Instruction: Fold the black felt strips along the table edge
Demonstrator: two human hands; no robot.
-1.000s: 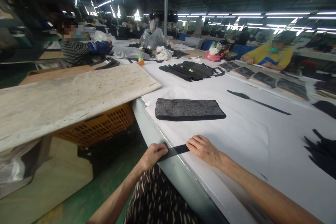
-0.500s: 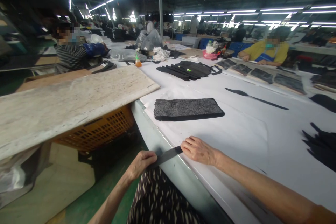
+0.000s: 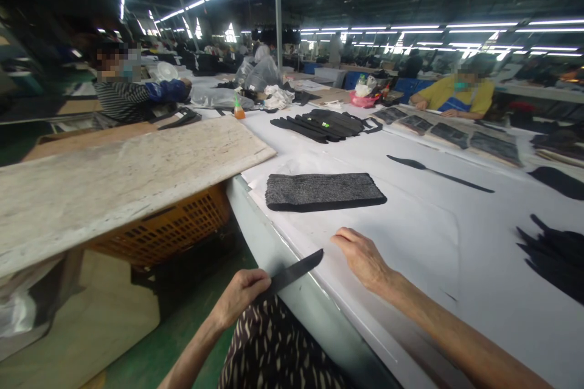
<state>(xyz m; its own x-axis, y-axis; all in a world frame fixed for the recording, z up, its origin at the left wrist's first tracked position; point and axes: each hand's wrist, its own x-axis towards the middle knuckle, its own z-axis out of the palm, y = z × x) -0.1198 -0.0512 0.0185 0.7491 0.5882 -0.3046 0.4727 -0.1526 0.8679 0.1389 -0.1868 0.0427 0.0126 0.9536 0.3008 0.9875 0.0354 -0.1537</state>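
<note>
My left hand [image 3: 244,292] is closed on a flat dark fabric strip [image 3: 298,268] with a slanted free end. The strip sticks out to the right, over the edge of the white-covered table [image 3: 410,225]. My right hand [image 3: 362,258] is just beyond that end, apart from it and low over the paper. Its fingers are bent and pressed together; whether something small is between them, I cannot make out. Farther up lies a grey ribbed knit stack [image 3: 323,190] with a black lower edge.
A dark pile of strips [image 3: 554,255] lies at right, a long thin dark piece [image 3: 438,173] farther back. More black pieces [image 3: 323,124] lie beyond. At left, a worn board [image 3: 137,170] sits above an orange crate [image 3: 168,225]. Co-workers sit at left and far right.
My right hand has let go of the strip's far end and moved slightly right and up. My left hand still holds the strip, whose free end now shows.
</note>
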